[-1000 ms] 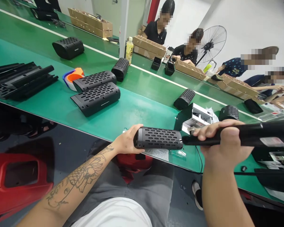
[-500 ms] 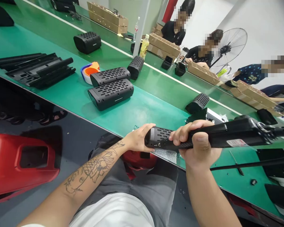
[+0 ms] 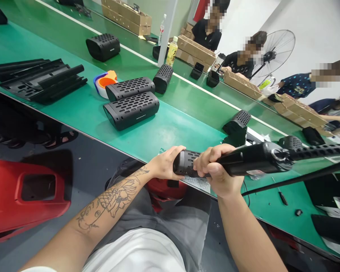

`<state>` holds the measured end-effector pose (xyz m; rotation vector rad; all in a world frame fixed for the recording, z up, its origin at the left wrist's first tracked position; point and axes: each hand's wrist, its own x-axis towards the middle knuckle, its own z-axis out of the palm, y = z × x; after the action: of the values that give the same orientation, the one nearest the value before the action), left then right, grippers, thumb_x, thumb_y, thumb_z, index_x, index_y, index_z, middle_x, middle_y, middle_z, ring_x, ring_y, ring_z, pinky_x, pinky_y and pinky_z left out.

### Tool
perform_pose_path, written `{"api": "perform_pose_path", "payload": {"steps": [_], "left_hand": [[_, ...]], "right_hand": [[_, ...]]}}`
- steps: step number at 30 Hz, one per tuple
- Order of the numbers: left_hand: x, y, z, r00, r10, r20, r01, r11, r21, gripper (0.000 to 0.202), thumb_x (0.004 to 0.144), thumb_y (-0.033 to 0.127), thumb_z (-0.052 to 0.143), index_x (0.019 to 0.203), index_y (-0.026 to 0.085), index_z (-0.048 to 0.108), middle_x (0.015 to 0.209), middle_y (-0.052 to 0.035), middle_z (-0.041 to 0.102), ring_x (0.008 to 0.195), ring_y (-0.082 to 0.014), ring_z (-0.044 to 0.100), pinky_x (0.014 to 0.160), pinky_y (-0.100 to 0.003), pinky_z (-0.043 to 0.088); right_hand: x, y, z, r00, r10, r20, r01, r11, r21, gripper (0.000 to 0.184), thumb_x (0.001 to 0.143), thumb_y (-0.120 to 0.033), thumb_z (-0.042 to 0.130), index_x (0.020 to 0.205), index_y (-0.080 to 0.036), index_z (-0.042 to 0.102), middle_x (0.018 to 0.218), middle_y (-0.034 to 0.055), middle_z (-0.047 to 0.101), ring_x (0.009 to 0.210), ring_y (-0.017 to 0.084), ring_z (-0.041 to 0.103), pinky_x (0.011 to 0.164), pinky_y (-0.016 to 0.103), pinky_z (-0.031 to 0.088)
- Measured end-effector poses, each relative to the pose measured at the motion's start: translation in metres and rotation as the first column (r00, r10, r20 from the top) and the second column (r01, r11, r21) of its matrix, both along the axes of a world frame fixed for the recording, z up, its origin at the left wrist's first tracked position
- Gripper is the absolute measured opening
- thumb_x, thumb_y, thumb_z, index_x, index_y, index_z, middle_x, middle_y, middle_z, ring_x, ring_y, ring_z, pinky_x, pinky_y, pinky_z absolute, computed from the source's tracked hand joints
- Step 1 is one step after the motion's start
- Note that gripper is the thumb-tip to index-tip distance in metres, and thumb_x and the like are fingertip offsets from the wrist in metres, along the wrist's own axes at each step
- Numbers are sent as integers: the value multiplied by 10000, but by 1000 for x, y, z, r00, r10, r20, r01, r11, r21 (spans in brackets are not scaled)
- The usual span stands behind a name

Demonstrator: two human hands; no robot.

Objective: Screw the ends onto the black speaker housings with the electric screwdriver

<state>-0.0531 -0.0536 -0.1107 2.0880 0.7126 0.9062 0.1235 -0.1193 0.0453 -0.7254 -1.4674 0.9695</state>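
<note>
**Driver on the speaker, at the belt's near edge**

The belt [image 3: 170, 128] runs green from the upper left to the lower right of the frame, and the work sits at its near edge, centre frame. There the driver [image 3: 255, 161] — long, black, reaching in from the right — meets the speaker [image 3: 187, 165]. The speaker lies level just above a metal plate [image 3: 200, 185]. The right hand [image 3: 218, 172] is a closed fist round the driver's nose, so the tip and the speaker's right end are hidden. The left hand [image 3: 166, 166] is wrapped tight on the speaker's left end. By my reading the fastening is under way, not finished: both hands are clamped and the tool is pressed in. Whether a screw is seated cannot be told.

Around it, by size:
- A red stool [image 3: 25, 196] sits at lower left, off the belt.
- A stack of black trays [image 3: 39, 79] lies at upper left.
- Cartons [image 3: 197, 51] line the far side, where co-workers sit, with a fan [image 3: 274, 49] behind them at upper right.
- A pair of speakers [image 3: 132, 109] lies side by side left of centre, looking closed up.
- A lone speaker [image 3: 238, 121] stands right of centre.
- Smaller things are a tape roll [image 3: 104, 82], a bottle [image 3: 172, 51] and a small dark part [image 3: 298, 212] at lower right.

Nothing blocks the hands — only a cable [image 3: 328, 167] crosses nearby on the right.
</note>
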Motion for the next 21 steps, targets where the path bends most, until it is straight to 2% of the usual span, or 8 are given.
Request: {"api": "perform_pose_path", "payload": {"steps": [9, 12, 14, 16, 18, 19, 20, 21], "left_hand": [[-3, 1, 1, 999, 12, -32, -11, 1000, 26, 1133, 789, 477, 1031, 1708, 288, 396, 1621, -173, 646, 1431, -420, 737, 1151, -566, 671], [-4, 4, -2, 998, 34, -55, -29, 996, 83, 1149, 790, 486, 1031, 1715, 281, 381, 1631, -187, 647, 1430, -434, 746, 1143, -576, 677], [-2, -4, -7, 993, 98, -62, -87, 982, 170, 1201, 788, 503, 1039, 1740, 274, 343, 1621, -200, 660, 1424, -447, 754, 1143, -578, 678], [4, -27, -15, 967, 252, -47, -228, 930, 289, 1238, 824, 545, 1027, 1776, 253, 291, 1610, -232, 668, 1440, -473, 744, 1167, -602, 660], [13, -69, -25, 886, 464, -13, -426, 824, 374, 1271, 883, 617, 985, 1822, 208, 232, 1623, -290, 649, 1473, -516, 713, 1190, -649, 631], [18, -94, -30, 840, 543, -12, -500, 781, 373, 1315, 894, 648, 972, 1846, 175, 198, 1644, -321, 625, 1494, -537, 692, 1193, -663, 623], [23, -120, -35, 821, 570, -30, -521, 770, 368, 1323, 918, 647, 948, 1864, 148, 169, 1666, -343, 602, 1511, -544, 678, 1192, -666, 622], [28, -144, -37, 831, 552, -68, -494, 790, 364, 1287, 952, 616, 913, 1877, 140, 157, 1697, -351, 578, 1521, -539, 672, 1193, -661, 624]], "right_hand": [[-5, -1, -12, 994, -94, 48, 98, 992, -85, 522, 862, -600, 1023, 820, -271, 620, 631, -53, 629, 565, 162, 603, 601, 355, 576], [-9, -3, -10, 993, -104, 46, 108, 991, -85, 514, 834, -583, 1054, 815, -263, 653, 669, -31, 675, 593, 170, 637, 637, 366, 591], [-6, -6, -4, 993, -107, 44, 109, 993, -54, 473, 844, -574, 1052, 838, -258, 699, 679, -27, 695, 588, 174, 661, 636, 367, 599], [9, -9, 9, 994, -112, -14, 112, 994, -7, 435, 881, -594, 1018, 890, -263, 736, 651, -48, 678, 529, 165, 646, 587, 357, 597], [38, -9, 25, 977, -194, -91, 199, 979, 49, 420, 918, -613, 977, 923, -263, 746, 614, -72, 637, 470, 154, 611, 540, 349, 599], [58, -7, 33, 953, -285, -104, 293, 954, 71, 417, 929, -611, 966, 922, -256, 746, 609, -75, 626, 464, 150, 605, 537, 348, 609], [81, -3, 39, 910, -402, -102, 411, 907, 91, 412, 923, -589, 973, 913, -246, 744, 604, -74, 618, 469, 154, 613, 532, 347, 617], [105, 1, 43, 826, -557, -83, 563, 820, 101, 392, 922, -559, 981, 942, -236, 760, 617, -67, 630, 483, 159, 631, 527, 338, 617]]}}
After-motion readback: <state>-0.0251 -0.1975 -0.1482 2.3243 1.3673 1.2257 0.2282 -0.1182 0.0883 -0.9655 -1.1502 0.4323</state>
